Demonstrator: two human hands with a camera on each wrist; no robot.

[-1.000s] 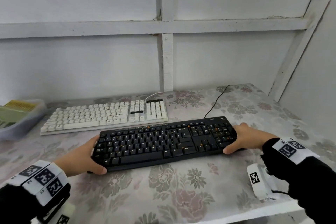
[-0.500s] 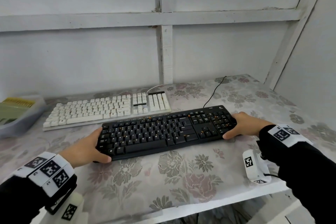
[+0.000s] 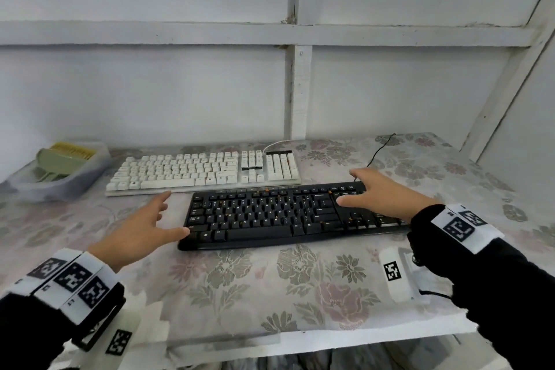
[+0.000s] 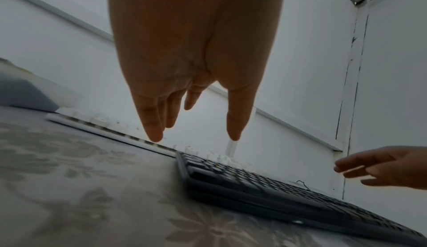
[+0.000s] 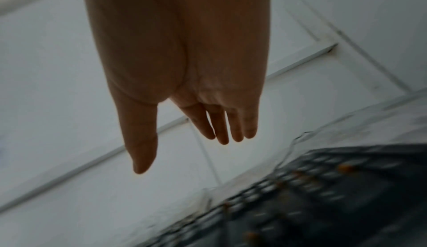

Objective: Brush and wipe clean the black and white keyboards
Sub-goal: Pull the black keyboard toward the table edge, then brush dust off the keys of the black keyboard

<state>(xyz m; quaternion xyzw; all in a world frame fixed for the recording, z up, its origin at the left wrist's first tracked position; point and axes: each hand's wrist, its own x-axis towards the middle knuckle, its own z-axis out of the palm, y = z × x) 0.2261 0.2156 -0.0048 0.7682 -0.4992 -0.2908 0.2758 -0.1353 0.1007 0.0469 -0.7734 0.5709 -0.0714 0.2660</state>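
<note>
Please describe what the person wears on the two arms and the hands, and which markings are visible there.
Both hands, the left hand and the right hand, are bare, without gloves. Each arm has a long black sleeve. A white wristband with black square code markers circles each wrist. A small white box bearing one such marker hangs under the right wrist, with a thin black cable.

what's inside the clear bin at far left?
In the clear bin: a green dustpan and a brush with yellow bristles, handles pointing down into it. The frosted wall hides the bin's bottom, so any cloth there cannot be seen.
</note>
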